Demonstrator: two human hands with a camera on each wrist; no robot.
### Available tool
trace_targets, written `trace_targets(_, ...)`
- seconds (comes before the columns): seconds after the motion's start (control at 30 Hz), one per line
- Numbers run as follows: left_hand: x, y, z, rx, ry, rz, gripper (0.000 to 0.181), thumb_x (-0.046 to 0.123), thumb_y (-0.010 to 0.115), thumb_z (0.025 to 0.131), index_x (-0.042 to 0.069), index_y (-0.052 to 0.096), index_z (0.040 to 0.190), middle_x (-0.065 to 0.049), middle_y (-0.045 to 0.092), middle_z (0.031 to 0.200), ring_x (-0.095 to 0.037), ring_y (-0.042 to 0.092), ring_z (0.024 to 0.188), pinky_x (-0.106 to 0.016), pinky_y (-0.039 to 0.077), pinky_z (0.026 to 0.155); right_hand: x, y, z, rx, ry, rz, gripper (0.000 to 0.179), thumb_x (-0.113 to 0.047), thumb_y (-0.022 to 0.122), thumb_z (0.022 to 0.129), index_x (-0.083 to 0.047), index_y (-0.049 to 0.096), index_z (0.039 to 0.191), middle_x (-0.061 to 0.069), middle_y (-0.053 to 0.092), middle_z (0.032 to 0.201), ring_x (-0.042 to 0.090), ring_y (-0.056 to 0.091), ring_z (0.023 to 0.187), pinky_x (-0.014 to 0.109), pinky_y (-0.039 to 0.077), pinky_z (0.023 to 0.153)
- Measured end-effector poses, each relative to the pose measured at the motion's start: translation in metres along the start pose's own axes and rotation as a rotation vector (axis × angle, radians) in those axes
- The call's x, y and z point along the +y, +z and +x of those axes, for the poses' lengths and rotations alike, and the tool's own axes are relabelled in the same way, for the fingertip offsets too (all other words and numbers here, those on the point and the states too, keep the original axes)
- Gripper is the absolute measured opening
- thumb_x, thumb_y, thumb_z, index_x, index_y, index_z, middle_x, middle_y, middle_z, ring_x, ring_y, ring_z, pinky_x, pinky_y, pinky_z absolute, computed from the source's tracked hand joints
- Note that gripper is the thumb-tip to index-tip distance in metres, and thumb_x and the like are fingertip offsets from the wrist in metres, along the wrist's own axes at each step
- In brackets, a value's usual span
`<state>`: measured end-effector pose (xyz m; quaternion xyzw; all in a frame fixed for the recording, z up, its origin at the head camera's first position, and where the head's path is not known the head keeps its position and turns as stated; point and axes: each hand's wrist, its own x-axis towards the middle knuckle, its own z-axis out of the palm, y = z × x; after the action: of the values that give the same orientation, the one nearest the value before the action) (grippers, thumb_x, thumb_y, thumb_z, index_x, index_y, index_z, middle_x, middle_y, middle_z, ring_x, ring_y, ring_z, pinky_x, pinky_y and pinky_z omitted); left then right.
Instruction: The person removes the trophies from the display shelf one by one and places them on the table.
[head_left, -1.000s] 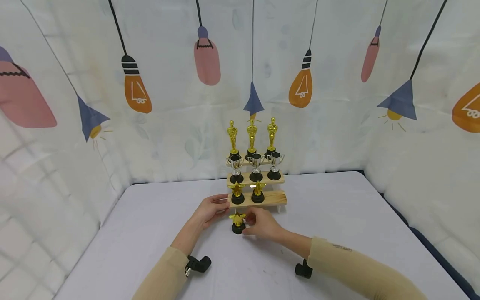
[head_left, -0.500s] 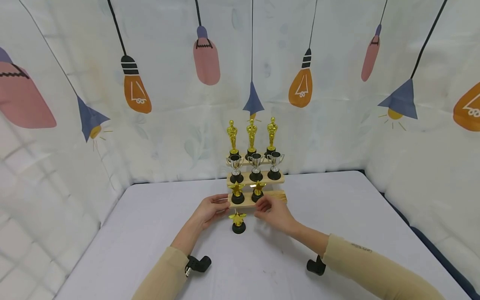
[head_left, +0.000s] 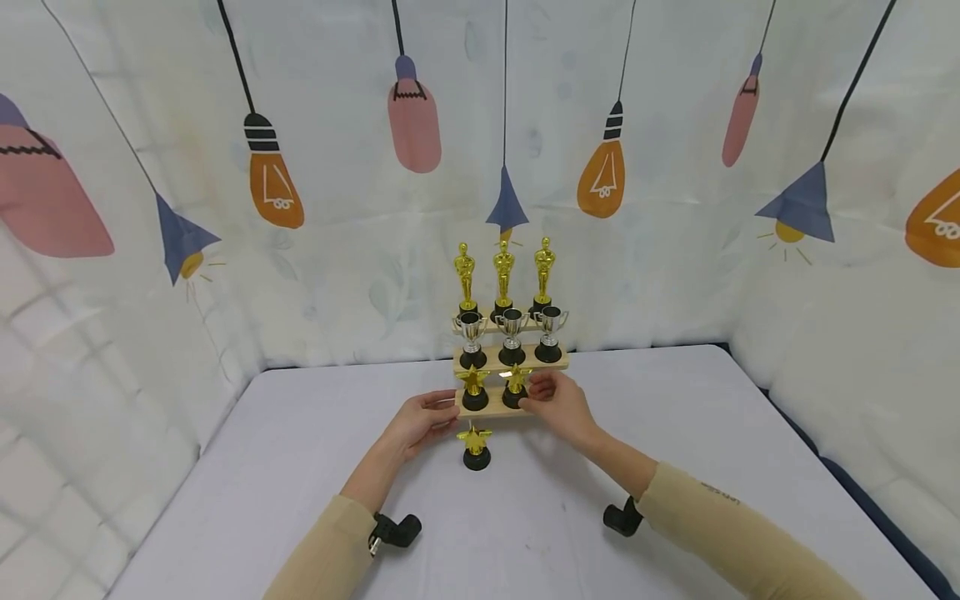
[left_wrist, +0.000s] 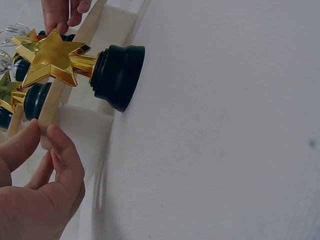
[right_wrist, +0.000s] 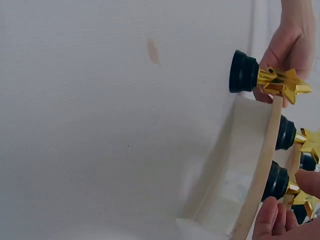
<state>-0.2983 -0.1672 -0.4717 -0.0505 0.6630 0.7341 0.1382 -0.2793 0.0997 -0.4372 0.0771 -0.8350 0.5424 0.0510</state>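
A tiered wooden display rack (head_left: 491, 408) stands on the table. My left hand (head_left: 422, 423) pinches the left end of its lowest board (left_wrist: 48, 112) between thumb and fingers. At that board's second gold star trophy (head_left: 515, 388), my right hand (head_left: 561, 408) has its thumb and fingertips around the black base (right_wrist: 276, 182). Another star trophy (head_left: 474, 390) is upright at the board's left end. In front of the rack, a third star trophy (head_left: 476, 448) stands on the tabletop, untouched by either hand.
Silver cup trophies (head_left: 512, 335) line the middle board, and gold figure trophies (head_left: 504, 279) the top one. A white cloth (head_left: 315, 450) covers the table. Behind it hangs a curtain (head_left: 337, 250) printed with lamps.
My right hand has let go of the front star trophy and moved up and right to the second star trophy on the lowest board. The left hand stays put.
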Motion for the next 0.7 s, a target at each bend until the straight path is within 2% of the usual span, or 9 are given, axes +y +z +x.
trace_targets(0.4,-0.0005,0.0007,-0.0009,0.002,-0.004,-0.014,0.047,0.001,0.069,0.097,-0.003,0.055,0.142,-0.022,0.060,0.132,-0.025,0.067,0.106,-0.039,0.055,0.096,-0.0010,0.0069,0.0051,-0.045,0.034,-0.064,0.050,-0.012,0.084,0.086,0.005,0.060,0.127,0.015,0.065,0.115,0.031,0.062,0.106,0.042,0.053,0.091)
trace_targets(0.7,0.0002,0.0004,-0.0011,-0.004,-0.001,-0.021,0.048,0.000,0.069,0.097,-0.004,0.054,0.143,-0.022,0.060,0.132,-0.025,0.067,0.106,-0.038,0.056,0.095,0.0003,0.0078,0.0102,-0.058,0.055,-0.091,0.048,-0.013,0.085,0.085,0.003,0.064,0.125,0.013,0.066,0.113,0.028,0.063,0.104,0.043,0.054,0.090)
